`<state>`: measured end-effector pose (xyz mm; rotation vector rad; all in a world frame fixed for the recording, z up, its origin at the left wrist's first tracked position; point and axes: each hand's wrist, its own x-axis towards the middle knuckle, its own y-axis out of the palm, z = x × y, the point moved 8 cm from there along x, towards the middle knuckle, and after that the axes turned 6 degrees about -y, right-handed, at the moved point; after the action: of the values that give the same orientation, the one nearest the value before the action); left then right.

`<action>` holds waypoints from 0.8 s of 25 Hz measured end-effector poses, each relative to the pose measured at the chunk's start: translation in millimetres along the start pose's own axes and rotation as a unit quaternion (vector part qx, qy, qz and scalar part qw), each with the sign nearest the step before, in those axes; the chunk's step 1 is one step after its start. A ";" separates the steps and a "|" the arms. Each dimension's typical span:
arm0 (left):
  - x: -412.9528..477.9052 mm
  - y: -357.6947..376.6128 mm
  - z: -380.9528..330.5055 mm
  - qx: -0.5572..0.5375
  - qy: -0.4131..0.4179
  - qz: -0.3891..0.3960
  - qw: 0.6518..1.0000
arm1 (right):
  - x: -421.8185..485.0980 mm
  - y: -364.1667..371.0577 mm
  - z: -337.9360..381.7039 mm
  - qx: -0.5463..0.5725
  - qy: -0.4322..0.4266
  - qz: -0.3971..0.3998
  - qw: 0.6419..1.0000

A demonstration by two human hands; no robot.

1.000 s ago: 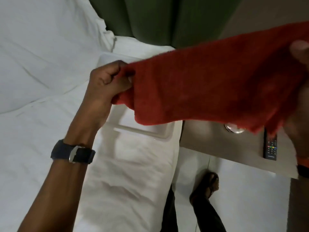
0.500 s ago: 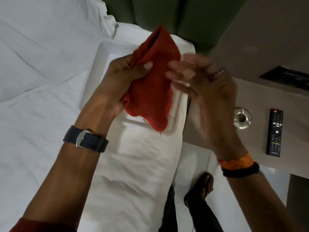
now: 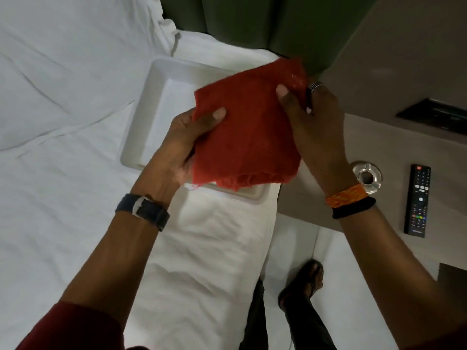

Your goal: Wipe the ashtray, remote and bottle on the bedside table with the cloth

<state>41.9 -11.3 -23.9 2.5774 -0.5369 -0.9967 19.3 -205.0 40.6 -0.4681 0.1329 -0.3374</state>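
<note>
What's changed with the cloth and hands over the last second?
The red cloth, stretched wide between the hands a second ago, is now folded into a compact pad. The right hand let go mid-fold, then gripped it again; the left hand kept hold. Ashtray and remote lie untouched on the bedside table.

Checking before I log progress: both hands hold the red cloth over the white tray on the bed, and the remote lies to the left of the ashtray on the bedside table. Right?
One thing is off. In the head view the remote lies to the right of the ashtray, not the left. The rest stands: the left hand and right hand both hold the red cloth over the white tray on the bed.
</note>
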 end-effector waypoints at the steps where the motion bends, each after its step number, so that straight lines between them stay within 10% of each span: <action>1: 0.6 -2.4 0.3 -0.041 0.012 -0.012 0.999 | -2.3 -2.8 6.8 -0.052 -0.029 -0.039 0.997; 4: 2.9 -21.6 -19.8 0.113 0.122 -0.153 0.974 | -3.6 5.3 20.5 -0.207 -0.073 -0.078 0.973; 7: 10.9 -15.2 -19.5 0.345 0.098 -0.272 0.893 | -5.3 45.7 11.3 -0.308 -0.002 0.048 0.950; 10: 34.0 5.4 30.4 0.127 -0.083 -0.109 0.982 | -22.6 90.5 7.9 -0.278 -0.024 0.168 0.945; 15: 45.4 12.2 47.9 -0.015 -0.132 -0.089 0.987 | -34.5 105.9 -14.6 -0.227 -0.014 0.212 0.951; 20: 44.3 1.5 16.1 0.456 -0.005 -0.207 0.865 | -41.0 93.8 -20.1 -0.183 -0.028 0.258 0.948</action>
<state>60.8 -35.4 -59.8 3.6590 -0.5573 -1.0440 3.9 -120.5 -18.6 -0.7869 0.2591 0.2222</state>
